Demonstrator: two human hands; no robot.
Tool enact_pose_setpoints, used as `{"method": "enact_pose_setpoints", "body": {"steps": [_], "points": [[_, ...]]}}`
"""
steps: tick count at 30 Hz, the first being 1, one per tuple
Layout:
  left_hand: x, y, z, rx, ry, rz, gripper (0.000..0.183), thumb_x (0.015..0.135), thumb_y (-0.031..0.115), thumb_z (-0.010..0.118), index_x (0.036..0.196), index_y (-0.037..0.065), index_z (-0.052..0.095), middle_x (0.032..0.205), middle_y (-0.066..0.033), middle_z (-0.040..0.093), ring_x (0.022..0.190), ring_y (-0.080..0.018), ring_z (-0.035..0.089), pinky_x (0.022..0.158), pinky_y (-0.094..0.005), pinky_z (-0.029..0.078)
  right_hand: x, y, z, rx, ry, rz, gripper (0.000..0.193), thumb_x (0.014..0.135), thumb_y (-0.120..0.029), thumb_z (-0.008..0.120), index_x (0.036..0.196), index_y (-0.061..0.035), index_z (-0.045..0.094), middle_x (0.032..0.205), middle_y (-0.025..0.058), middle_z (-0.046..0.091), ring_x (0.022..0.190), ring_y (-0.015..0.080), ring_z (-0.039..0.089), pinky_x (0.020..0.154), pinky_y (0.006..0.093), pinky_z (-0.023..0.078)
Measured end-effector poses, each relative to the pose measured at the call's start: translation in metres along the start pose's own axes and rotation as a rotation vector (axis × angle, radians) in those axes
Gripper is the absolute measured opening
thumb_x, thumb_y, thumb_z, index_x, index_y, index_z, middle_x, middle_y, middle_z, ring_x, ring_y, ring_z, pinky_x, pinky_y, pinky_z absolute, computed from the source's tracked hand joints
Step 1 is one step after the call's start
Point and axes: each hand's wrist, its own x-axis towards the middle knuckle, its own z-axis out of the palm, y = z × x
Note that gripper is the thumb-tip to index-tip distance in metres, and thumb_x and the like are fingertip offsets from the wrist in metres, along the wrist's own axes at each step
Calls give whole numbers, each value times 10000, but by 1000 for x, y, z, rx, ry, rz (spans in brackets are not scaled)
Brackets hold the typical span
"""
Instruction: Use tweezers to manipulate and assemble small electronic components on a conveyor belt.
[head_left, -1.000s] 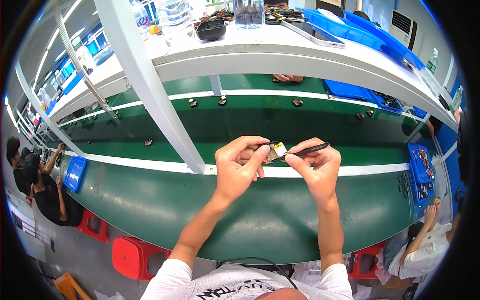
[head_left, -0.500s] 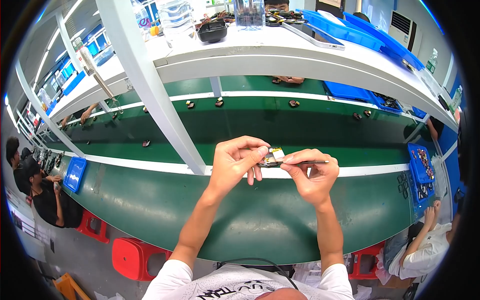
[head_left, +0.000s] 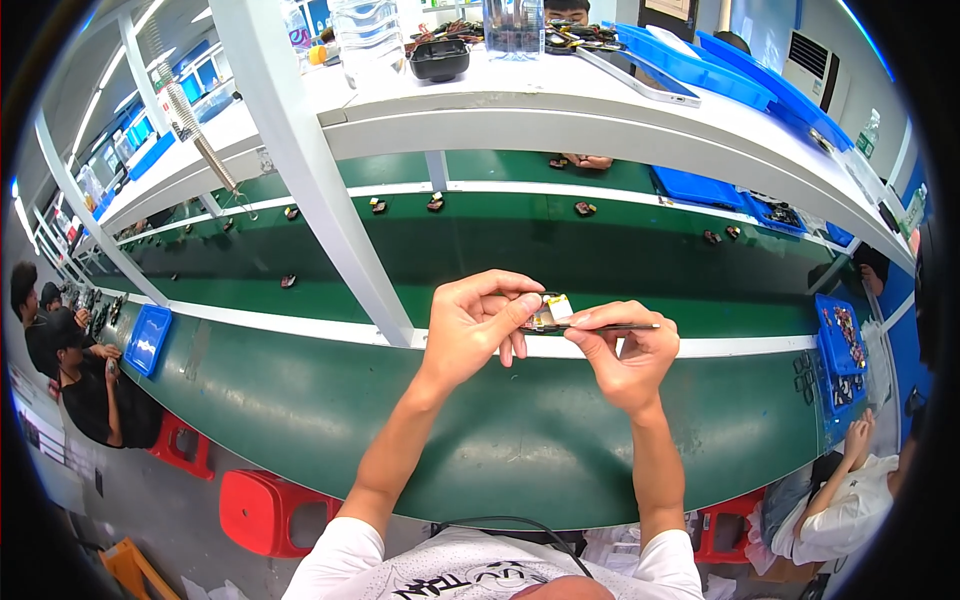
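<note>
Left hand (head_left: 468, 325) pinches small opened electronic unit (head_left: 552, 312) over white rail (head_left: 750, 347); right hand (head_left: 630, 352) grips slim dark tool (head_left: 642, 326), flatter than a second ago, suggesting close work at unit's edge.

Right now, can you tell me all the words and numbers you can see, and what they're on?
I won't copy words out, but here's where to look:
White shirt: big dark lettering on the front.
Small open device in the left hand: any print is too small to read.
Thin black tool in the right hand: no lettering can be made out.
Distant things: too small or blurred.
</note>
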Motion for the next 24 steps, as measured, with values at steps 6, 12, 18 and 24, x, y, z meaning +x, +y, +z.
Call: {"method": "enact_pose_setpoints", "body": {"steps": [6,12,18,24], "points": [[-1,0,2,3,10,3,155,943,4,686,1065,-91,690,771,-126,716,521,-116,643,416,-223,472,1,0,-2,-3,-27,-1,141,755,51,820,839,-41,754,799,62,773,521,33,587,405,182,341],[0,0,0,6,-12,-19,164,960,19,669,1073,-97,693,753,-130,707,511,-135,650,415,-229,499,4,0,-4,-5,-76,-86,153,752,61,811,842,-49,752,797,62,772,508,37,577,396,187,334],[-1,2,5,30,56,0,145,959,17,671,1061,-84,692,752,-118,710,518,-115,643,418,-227,486,4,-4,-3,-64,-24,-24,154,745,64,815,848,-26,743,807,68,768,492,40,554,393,190,319],[-2,2,6,55,88,24,136,958,8,667,1058,-81,692,750,-108,706,528,-114,649,415,-224,485,5,-10,-3,-108,-37,-157,174,744,67,814,861,-28,726,807,73,768,510,60,593,391,195,326]]}}
